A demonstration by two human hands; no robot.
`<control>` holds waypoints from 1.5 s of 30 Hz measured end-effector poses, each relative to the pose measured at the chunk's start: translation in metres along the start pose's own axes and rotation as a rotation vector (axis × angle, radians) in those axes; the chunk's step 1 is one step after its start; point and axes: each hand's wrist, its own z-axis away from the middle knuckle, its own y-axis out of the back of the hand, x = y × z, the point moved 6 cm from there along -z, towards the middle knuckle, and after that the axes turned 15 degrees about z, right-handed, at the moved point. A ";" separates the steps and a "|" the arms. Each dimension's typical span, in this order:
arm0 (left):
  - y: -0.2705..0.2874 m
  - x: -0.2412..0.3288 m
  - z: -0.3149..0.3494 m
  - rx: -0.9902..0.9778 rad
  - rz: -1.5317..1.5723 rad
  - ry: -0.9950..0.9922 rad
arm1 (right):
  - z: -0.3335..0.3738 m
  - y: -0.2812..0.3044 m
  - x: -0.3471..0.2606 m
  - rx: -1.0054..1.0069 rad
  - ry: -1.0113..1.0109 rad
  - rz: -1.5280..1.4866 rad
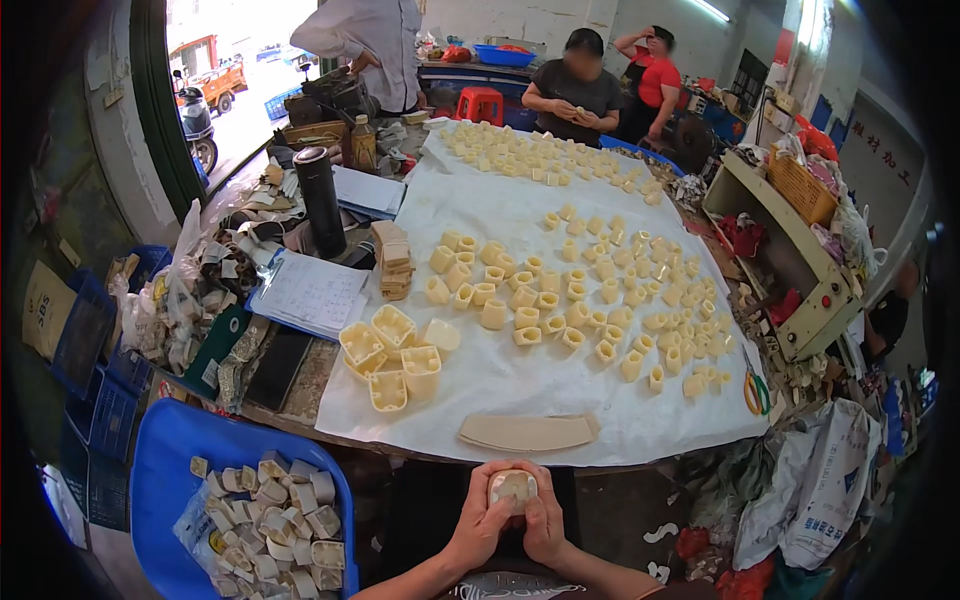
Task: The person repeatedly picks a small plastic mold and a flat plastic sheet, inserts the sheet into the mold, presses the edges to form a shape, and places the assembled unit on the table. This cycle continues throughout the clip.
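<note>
Both my hands are closed around a small cream block (513,488) that looks like a shoe heel, just off the table's near edge. My left hand (477,522) wraps its left side, and my right hand (545,528) grips the right side; both thumbs press on its face. A curved beige strip (528,432) lies on the white sheet (420,425) right beyond my hands. Left of it stands a cluster of larger hollow cream heels (388,390). Many smaller cream heels (527,317) spread across the sheet's middle and far end.
A blue tub (160,500) full of covered heels stands at lower left. Stacked beige pieces (392,262), a clipboard (310,292) and a black flask (320,205) line the left side. Scissors (757,385) lie at right, near a beige machine (790,270). A co-worker (577,90) sits opposite.
</note>
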 end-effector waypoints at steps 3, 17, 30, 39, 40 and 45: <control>-0.001 0.000 0.000 -0.012 0.026 0.031 | 0.000 0.001 -0.002 0.007 0.023 0.007; -0.005 0.002 -0.006 -0.031 0.052 0.091 | -0.001 0.005 0.002 -0.026 0.047 -0.027; -0.015 0.035 -0.025 -0.290 -0.080 0.414 | -0.052 0.015 0.009 -0.438 -0.179 -0.452; -0.005 0.017 -0.027 -0.319 -0.086 0.456 | -0.061 -0.005 0.023 -0.706 -0.185 -0.732; -0.007 0.018 -0.028 -0.331 -0.067 0.452 | -0.060 -0.005 0.023 -0.700 -0.184 -0.744; -0.012 0.021 -0.027 -0.291 -0.099 0.472 | -0.059 0.004 0.016 -0.606 0.095 -0.515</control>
